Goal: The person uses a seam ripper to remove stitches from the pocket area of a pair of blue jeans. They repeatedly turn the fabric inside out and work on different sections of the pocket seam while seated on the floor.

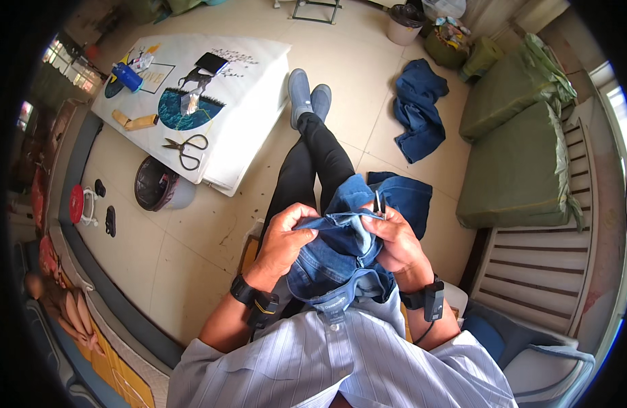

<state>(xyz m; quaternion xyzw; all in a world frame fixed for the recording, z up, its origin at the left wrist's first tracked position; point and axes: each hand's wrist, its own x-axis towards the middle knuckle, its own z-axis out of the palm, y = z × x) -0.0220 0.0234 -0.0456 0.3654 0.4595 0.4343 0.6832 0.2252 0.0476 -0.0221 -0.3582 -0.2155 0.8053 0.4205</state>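
Note:
My left hand (283,241) pinches a fold of blue denim jeans (337,268) lying across my lap, its thumb on the upper edge. My right hand (395,241) grips the same denim and a small metal tool (379,202), apparently thread snips, which points upward between thumb and fingers. The fabric is bunched and folded between both hands, so part of my fingers is hidden behind it. My crossed legs (296,166) in black trousers stretch out beneath the jeans.
A white-covered table (255,81) at upper left carries black scissors (187,149), a blue bottle (126,77) and small items. A bin (160,183) stands beside it. More jeans (419,109) lie on the floor. Green cushions (510,177) and a slatted bench (531,279) are at right.

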